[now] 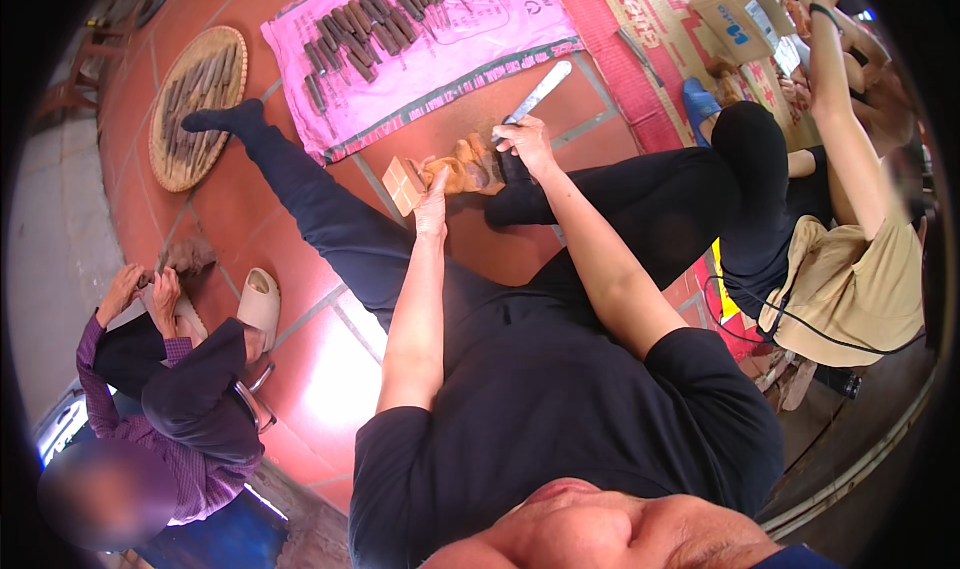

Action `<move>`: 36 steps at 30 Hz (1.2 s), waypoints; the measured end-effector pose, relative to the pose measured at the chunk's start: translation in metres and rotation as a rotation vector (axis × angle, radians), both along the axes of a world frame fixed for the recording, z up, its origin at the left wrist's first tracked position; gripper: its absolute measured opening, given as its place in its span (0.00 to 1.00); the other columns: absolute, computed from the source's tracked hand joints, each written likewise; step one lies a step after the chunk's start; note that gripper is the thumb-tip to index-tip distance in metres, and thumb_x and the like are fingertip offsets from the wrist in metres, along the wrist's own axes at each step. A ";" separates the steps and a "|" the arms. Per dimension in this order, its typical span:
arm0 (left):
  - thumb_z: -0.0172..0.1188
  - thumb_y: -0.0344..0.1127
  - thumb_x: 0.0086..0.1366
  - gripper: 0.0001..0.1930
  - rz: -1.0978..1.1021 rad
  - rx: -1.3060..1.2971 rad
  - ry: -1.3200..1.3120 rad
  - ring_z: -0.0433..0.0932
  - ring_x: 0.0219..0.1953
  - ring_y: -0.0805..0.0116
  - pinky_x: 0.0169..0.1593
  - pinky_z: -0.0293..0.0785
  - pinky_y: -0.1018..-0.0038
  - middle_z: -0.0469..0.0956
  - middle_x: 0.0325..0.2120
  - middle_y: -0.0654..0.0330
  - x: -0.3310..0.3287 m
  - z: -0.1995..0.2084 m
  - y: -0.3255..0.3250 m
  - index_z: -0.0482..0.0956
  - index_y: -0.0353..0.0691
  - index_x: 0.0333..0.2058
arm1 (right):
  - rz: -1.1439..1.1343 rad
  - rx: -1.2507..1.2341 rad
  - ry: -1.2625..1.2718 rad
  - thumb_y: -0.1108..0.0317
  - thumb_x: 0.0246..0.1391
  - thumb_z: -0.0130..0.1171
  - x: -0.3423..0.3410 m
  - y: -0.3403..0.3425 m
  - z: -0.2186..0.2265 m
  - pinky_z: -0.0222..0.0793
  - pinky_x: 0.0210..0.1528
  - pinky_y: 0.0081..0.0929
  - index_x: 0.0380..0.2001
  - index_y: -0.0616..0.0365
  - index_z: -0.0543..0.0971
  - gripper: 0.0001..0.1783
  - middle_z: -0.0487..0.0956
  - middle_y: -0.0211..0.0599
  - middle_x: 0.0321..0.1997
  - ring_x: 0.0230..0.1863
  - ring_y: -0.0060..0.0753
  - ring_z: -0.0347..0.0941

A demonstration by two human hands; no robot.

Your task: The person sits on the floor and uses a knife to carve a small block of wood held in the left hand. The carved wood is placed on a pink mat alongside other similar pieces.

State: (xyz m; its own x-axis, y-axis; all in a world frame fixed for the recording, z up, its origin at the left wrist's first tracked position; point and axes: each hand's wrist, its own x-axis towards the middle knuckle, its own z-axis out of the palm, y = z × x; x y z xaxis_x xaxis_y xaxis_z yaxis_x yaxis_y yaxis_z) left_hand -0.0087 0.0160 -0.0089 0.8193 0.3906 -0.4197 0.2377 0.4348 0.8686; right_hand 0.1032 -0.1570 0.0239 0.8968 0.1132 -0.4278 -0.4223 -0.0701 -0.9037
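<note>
My left hand (431, 204) is closed on a small wooden block (403, 186) with a pale, square-patterned face. My right hand (527, 145) grips a knife (542, 91), its long pale blade pointing up and away to the right. Between the hands, low over the tiles, lie lumpy yellow-brown pieces (468, 165); I cannot make out what they are. The left hand's fingers are next to them, partly hiding them. Both hands are between my outstretched left leg and bent right leg.
Ahead lies a pink printed sack (470, 64) with dark brown sticks (365, 24) in rows. A round woven tray (240, 54) with more sticks is beyond my left foot. People sit on both sides; the left one's hands (145, 294) hold something dark. A cardboard box (738, 19) stands far right.
</note>
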 end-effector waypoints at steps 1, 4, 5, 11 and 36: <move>0.60 0.30 0.57 0.26 0.004 -0.014 0.000 0.65 0.50 0.73 0.54 0.63 0.73 0.67 0.47 0.63 0.000 0.005 -0.002 0.62 0.43 0.53 | 0.051 -0.019 -0.014 0.67 0.45 0.61 -0.001 0.002 -0.002 0.59 0.19 0.14 0.24 0.60 0.78 0.08 0.79 0.31 0.23 0.18 0.18 0.72; 0.60 0.31 0.58 0.19 -0.008 0.104 -0.017 0.68 0.46 0.73 0.49 0.67 0.75 0.69 0.43 0.64 0.003 0.022 -0.011 0.68 0.43 0.48 | 0.179 -0.149 -0.083 0.68 0.41 0.63 -0.004 0.008 -0.013 0.67 0.23 0.20 0.26 0.63 0.80 0.10 0.79 0.35 0.22 0.17 0.22 0.72; 0.60 0.31 0.58 0.20 -0.006 0.121 -0.028 0.67 0.47 0.73 0.49 0.67 0.75 0.69 0.44 0.64 0.004 0.025 -0.013 0.67 0.43 0.48 | 0.156 -0.121 -0.069 0.68 0.42 0.63 -0.003 0.006 -0.017 0.64 0.22 0.19 0.25 0.62 0.79 0.08 0.79 0.34 0.22 0.17 0.21 0.71; 0.59 0.29 0.58 0.21 0.059 0.078 -0.071 0.65 0.48 0.74 0.51 0.65 0.74 0.67 0.45 0.63 0.001 0.029 -0.015 0.64 0.43 0.49 | 0.018 -0.040 -0.041 0.67 0.44 0.61 -0.001 -0.002 -0.011 0.61 0.20 0.16 0.27 0.60 0.78 0.08 0.79 0.32 0.24 0.18 0.19 0.72; 0.60 0.33 0.58 0.18 0.003 0.129 -0.020 0.68 0.45 0.73 0.50 0.65 0.75 0.70 0.42 0.63 0.001 0.013 -0.011 0.69 0.42 0.48 | 0.063 0.023 -0.026 0.68 0.42 0.62 -0.005 0.007 -0.010 0.63 0.23 0.15 0.24 0.60 0.79 0.07 0.78 0.31 0.22 0.20 0.18 0.70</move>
